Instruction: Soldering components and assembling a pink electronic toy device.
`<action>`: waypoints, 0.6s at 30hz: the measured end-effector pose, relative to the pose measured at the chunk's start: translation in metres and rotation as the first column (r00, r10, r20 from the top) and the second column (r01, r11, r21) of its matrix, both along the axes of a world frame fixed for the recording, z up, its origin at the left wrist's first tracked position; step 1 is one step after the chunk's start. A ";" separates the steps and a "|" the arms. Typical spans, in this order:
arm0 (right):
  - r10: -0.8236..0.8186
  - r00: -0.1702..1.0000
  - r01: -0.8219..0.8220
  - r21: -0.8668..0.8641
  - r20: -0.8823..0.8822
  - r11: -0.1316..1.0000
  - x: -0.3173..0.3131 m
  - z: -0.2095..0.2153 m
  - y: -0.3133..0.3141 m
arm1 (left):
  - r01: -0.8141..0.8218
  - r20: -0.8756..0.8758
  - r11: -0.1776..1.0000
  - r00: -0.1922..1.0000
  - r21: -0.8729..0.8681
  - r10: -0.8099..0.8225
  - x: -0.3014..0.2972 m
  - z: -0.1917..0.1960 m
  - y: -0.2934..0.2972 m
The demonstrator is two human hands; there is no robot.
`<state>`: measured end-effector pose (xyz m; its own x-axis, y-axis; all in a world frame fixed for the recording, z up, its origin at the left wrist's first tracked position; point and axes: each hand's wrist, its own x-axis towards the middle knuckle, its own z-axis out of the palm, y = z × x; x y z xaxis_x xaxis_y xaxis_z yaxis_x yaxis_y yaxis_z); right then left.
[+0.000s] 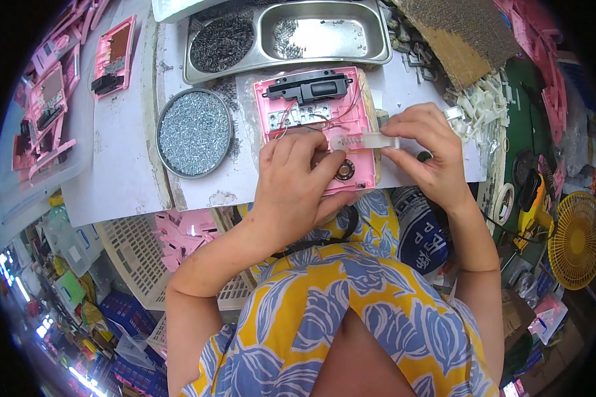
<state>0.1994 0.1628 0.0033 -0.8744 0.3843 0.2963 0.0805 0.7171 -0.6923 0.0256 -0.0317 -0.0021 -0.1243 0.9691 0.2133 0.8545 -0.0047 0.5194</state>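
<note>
A pink plastic housing lies in front of me at the table's front edge. Fitted in it are a black module, a metal plate, thin red wires and a small round speaker-like disc. My left hand grips the housing's near left side, thumb below its front edge and fingers over the top. Between thumb and fingers of my right hand is a translucent white plastic piece, with what looks like a coil spring inside. Its left end lies over the housing, close to my left fingertips.
Left of the housing stands a round dish of small silvery screws. A steel tray with dark small parts lies behind. White plastic pieces are heaped at right, beside cardboard. More pink housings lie left; a yellow fan stands right.
</note>
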 end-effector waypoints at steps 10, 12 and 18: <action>0.180 0.983 -0.173 0.156 -0.034 0.973 -0.025 -0.007 0.004 | 0.014 0.085 0.994 0.996 0.113 -0.024 -0.003 -0.020 -0.017; 0.203 0.977 -0.195 0.112 -0.066 0.974 -0.026 -0.011 0.007 | 0.007 0.108 0.990 0.994 0.141 -0.022 -0.002 -0.023 -0.017; 0.169 0.982 -0.165 0.051 -0.085 0.985 -0.026 -0.026 0.010 | 0.019 0.180 0.983 0.982 0.184 -0.052 -0.004 -0.024 -0.013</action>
<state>0.1736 0.1724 -0.0230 -0.8946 0.2202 0.3889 -0.1032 0.7449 -0.6591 0.0217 -0.0450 -0.0261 -0.1437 0.9211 0.3618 0.7427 -0.1413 0.6546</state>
